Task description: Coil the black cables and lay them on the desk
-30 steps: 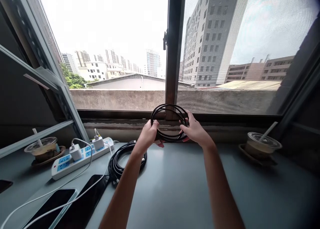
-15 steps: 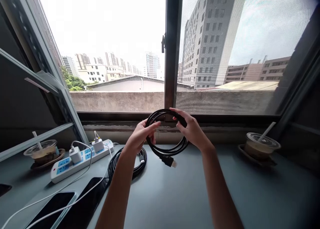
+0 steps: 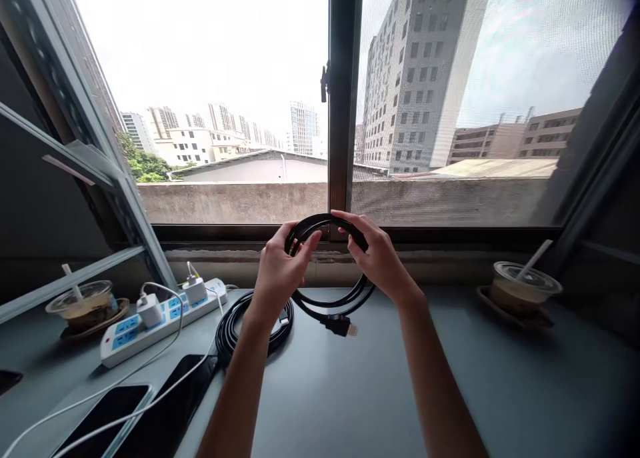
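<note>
Left hand and right hand pinch the coiled black cable at twelve o'clock; its plug dangles at six, so the loops want steadying.

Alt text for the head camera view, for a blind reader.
Left hand and right hand hold a coiled black cable above a grey desk at a window, its plug dangling. On the desk lie a second cable coil, a power strip, two phones and two lidded drinks.
</note>
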{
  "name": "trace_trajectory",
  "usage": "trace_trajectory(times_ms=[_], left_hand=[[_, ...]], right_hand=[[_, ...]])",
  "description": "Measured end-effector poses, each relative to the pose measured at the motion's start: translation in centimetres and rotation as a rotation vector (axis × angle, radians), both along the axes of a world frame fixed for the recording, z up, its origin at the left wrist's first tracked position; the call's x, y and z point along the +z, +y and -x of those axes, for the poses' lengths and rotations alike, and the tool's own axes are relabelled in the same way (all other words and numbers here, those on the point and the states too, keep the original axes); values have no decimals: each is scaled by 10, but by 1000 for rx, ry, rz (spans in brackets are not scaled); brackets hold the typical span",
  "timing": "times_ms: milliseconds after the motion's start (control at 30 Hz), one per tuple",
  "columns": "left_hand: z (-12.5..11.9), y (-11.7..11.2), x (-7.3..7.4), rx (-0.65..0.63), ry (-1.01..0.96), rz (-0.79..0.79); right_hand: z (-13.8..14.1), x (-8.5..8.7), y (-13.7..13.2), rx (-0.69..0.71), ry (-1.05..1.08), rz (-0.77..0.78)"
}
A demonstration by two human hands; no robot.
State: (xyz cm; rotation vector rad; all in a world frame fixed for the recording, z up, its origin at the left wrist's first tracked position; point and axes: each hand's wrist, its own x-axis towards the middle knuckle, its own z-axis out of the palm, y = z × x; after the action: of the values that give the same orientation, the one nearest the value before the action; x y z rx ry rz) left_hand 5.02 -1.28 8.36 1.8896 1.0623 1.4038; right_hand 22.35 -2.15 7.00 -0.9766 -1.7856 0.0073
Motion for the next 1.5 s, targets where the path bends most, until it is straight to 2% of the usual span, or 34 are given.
trace_trajectory(times_ms=[133, 267, 367, 567, 667, 767, 900, 1100, 1233, 1367, 1433, 1500], left_hand=[[-2, 9, -4, 149, 14, -104], [-4, 12, -5, 328, 26, -218], [-7, 8, -4, 431, 44, -250], [-6, 10, -5, 558, 78, -332], [-3, 15, -6, 518, 52, -316], [-1, 16, -5, 394, -41, -280], [-4, 9, -1, 223, -183, -150], [-11, 0, 3, 89, -279, -34], [-8, 8, -1, 22, -225, -37], [-1, 20, -9, 69, -50, 3], [0, 26, -15, 121, 112, 98], [-2, 31, -23, 87, 214, 272]], right_hand=[[5, -1, -1, -64, -46, 53], [15, -6, 2, -265, -149, 173], [26, -8, 6, -403, -211, 194], [34, -8, 10, -464, -220, 224], [29, -6, 6, -439, -209, 270], [23, -4, 3, -378, -171, 333], [21, -4, 3, -304, -66, 372], [22, -2, 5, -406, -16, 262], [21, -8, 13, -437, -16, 260], [19, -17, 27, -478, 38, 298], [16, -21, 32, -508, 106, 311], [11, -25, 33, -524, 180, 377]])
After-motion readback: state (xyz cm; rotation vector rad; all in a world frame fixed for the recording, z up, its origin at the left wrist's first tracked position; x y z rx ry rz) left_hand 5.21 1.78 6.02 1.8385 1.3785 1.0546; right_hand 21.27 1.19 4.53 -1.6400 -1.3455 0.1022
